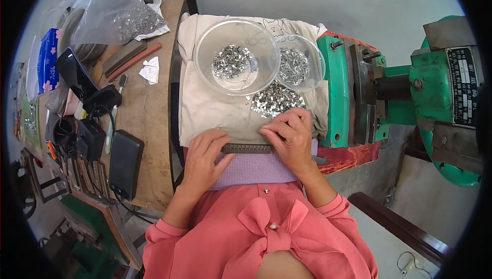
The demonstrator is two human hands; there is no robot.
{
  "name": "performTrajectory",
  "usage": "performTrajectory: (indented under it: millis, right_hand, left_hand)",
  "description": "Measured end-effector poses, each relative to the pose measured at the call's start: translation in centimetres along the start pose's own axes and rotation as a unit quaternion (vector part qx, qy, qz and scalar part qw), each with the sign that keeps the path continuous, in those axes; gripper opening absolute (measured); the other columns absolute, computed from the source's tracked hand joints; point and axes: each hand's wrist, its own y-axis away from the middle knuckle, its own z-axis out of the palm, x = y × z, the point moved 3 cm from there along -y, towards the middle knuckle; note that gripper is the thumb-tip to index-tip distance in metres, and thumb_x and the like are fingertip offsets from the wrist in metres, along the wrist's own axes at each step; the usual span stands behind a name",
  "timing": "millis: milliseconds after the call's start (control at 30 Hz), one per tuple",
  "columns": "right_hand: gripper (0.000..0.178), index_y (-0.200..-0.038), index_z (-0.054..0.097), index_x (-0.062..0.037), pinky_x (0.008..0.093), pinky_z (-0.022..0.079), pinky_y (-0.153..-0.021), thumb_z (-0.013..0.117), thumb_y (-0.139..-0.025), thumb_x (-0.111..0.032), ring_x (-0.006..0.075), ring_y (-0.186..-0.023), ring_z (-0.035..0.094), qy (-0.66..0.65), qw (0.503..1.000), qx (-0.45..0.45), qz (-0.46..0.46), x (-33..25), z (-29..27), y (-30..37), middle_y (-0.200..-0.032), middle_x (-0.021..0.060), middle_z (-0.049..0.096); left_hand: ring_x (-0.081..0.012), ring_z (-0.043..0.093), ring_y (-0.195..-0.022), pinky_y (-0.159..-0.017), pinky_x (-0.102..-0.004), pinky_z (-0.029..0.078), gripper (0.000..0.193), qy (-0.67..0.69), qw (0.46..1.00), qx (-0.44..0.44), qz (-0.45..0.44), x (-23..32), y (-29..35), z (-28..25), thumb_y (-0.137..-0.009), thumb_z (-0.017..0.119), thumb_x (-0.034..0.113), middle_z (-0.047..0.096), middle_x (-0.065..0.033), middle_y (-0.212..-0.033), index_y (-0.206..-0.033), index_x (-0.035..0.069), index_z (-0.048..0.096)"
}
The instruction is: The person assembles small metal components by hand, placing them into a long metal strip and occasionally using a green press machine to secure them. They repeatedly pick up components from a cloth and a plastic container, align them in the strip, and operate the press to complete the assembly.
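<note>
A dark slotted metal bar lies crosswise close to my body, at the edge between the beige cloth and the purple textured cloth. My left hand holds its left end, the fingers on the far side and the thumb on the near side. Near the bar's right end is my right hand, thumb and forefinger brought together; whatever is between them is too small to make out. Just beyond that hand, a loose pile of small shiny metal pieces rests on the beige cloth.
Two clear plastic tubs, a large one and a smaller one, hold small metal parts at the back. A green machine stands at right. On the wooden table at left are a black power bank, a phone and cables.
</note>
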Motion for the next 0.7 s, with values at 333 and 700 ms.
performTrajectory:
  millis: [333,700]
  right_hand:
    - [0.013,-0.08,0.077,-0.0117,0.0399,0.04,-0.086,0.085,-0.071,-0.015,0.0251,-0.098,0.053,-0.022,0.999,-0.013,0.026,0.0,-0.3,0.0,-0.089,-0.0008,0.064]
    - [0.012,-0.084,0.079,-0.0099,0.0386,0.039,-0.09,0.084,-0.074,-0.016,0.0248,-0.101,0.051,-0.098,0.988,-0.073,0.091,-0.7,0.5,-0.1,-0.093,-0.001,0.067]
  left_hand:
    - [-0.0339,0.059,-0.12,-0.099,-0.0432,0.045,0.032,0.015,0.999,0.037,-0.016,-0.6,1.0,0.3,-0.073,0.083,0.008,0.065,-0.012,-0.123,-0.101,0.002,0.068]
    - [-0.0351,0.058,-0.124,-0.101,-0.0436,0.043,0.03,0.011,0.995,0.085,-0.043,-0.6,2.0,0.7,-0.073,0.083,0.008,0.063,-0.0136,-0.126,-0.098,0.002,0.068]
